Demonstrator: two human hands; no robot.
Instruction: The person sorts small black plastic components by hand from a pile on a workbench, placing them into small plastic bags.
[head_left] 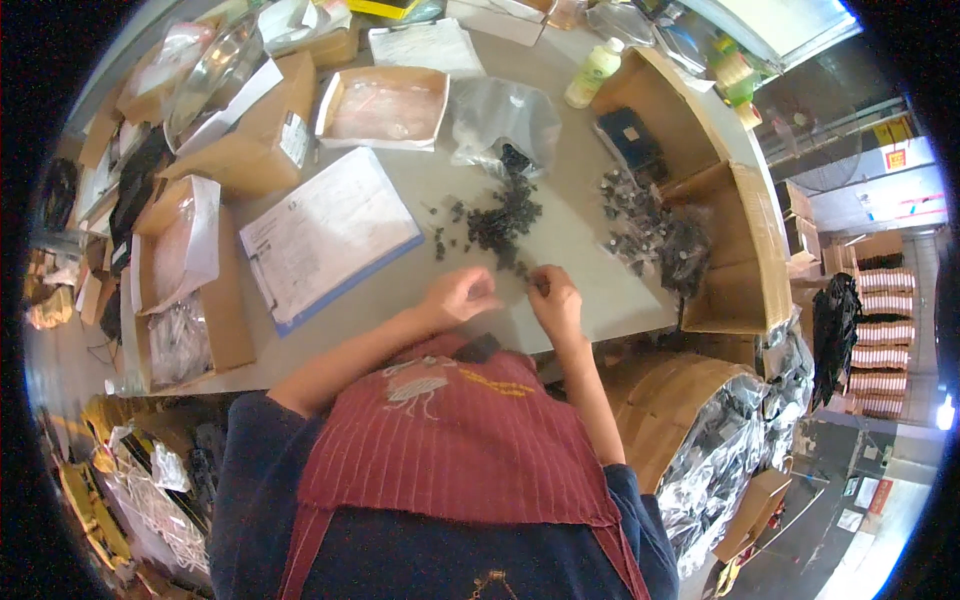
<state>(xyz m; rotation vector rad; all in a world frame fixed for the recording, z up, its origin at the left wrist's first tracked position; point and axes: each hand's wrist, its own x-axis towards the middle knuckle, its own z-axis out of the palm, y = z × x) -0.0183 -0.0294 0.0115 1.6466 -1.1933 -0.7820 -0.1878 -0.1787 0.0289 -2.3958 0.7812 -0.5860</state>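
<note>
A loose pile of small black parts (505, 215) lies on the grey table, trailing out of the mouth of a clear plastic bag (500, 110). Just on the near side of the pile, my right hand (558, 303) is closed in a pinch, with a small black part showing at its fingertips. My left hand (462, 296) is a little to the left, its fingers curled in; what they hold, if anything, is too small and blurred to make out. The two hands are apart, close to the table's front edge. A few single parts lie scattered left of the pile.
Left of the pile lies a blue clipboard with papers (335, 230). Behind it is a shallow white-edged box (385, 108). At the right, an open cardboard box (735, 240) stands beside small bagged parts (645, 225). A pale green bottle (594, 74) stands at the back.
</note>
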